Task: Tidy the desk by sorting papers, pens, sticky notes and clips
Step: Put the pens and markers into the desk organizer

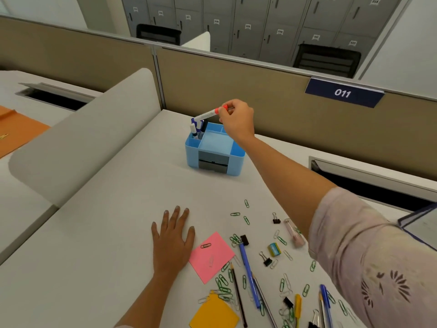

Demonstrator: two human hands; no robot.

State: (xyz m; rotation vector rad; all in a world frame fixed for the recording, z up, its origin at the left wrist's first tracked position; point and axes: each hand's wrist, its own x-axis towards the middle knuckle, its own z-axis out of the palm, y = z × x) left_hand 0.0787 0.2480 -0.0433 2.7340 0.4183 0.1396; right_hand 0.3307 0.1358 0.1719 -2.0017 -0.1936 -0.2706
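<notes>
Head view catches the pen-sorting step: at frame centre the right hand (236,119) pinches a red-capped marker (208,114), tilted over the upper-left compartment of the blue organiser (192,155). The left hand (171,235) rests flat, fingers spread, on the bench (106,233). Next the marker likely needs lowering and release.

The marker (210,113) is showing white with an orange-red cap over the light-blue organiser (214,159), while a pink sticky note (210,255), an amber sticky pad (214,314), green paper clips (246,220) and black binder clips (276,220) are dotting the pale grey tabletop's (118,221) near edge.
</notes>
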